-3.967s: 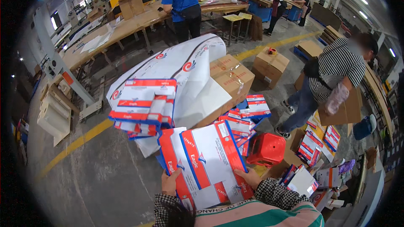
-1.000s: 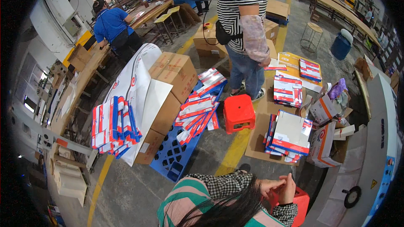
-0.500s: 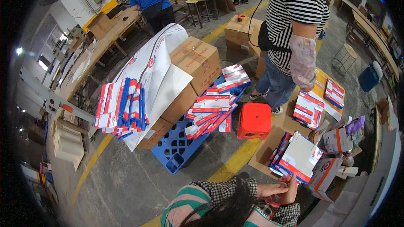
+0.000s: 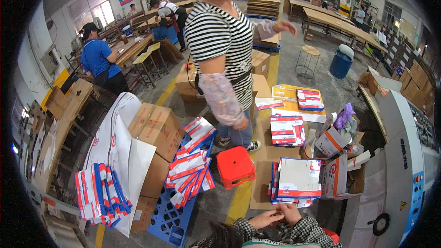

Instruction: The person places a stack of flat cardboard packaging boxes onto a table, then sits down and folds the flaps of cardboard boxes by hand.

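Observation:
My left hand (image 4: 265, 220) and my right hand (image 4: 290, 214) meet just in front of a stack of flat printed cartons (image 4: 299, 177). The left one's fingers reach toward the right hand. My right hand's fingers are bent and pressed together; anything inside them is hidden. The stack is red, white and blue, with a plain greyish panel on top. Behind it lies a second stack of the same cartons (image 4: 287, 131). Both rest on a flat brown cardboard sheet (image 4: 262, 174).
A red stool (image 4: 235, 165) stands left of the stacks, beside a person in a striped shirt (image 4: 220, 41). Farther left, a blue pallet (image 4: 167, 213) carries brown boxes (image 4: 158, 126) and loose cartons (image 4: 186, 165). At right are open scrap boxes (image 4: 337, 174) and a grey machine (image 4: 390, 170).
My view has lifted and turned right, bringing the machine into sight. The person in stripes has turned, one arm now held out. My hands stay together near the stack.

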Motion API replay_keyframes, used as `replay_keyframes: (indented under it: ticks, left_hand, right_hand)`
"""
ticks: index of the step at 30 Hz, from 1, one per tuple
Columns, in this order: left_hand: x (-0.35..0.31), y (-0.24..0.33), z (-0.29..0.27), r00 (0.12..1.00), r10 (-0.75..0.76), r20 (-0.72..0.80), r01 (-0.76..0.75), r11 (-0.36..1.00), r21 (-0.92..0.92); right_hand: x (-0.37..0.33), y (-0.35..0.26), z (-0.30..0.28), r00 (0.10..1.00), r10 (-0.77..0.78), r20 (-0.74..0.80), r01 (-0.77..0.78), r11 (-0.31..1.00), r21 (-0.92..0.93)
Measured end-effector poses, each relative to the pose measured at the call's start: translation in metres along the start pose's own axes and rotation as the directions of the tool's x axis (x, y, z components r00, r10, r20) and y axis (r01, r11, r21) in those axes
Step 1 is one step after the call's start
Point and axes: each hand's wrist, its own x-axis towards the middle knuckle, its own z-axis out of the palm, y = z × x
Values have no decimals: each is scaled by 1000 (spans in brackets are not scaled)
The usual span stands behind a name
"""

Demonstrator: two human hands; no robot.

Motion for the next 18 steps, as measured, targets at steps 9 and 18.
replay_keyframes:
  ticks: [9,18]
  left_hand:
    - [32,6,-26,964,48,-260,13,973,230]
    - [50,39,-30,891,102,-443,22,964,266]
  right_hand:
    - [-3,16,-32,958,239,160,-217,966,-142]
    - [100,-132,-254,675,-689,-264,306,587,-750]
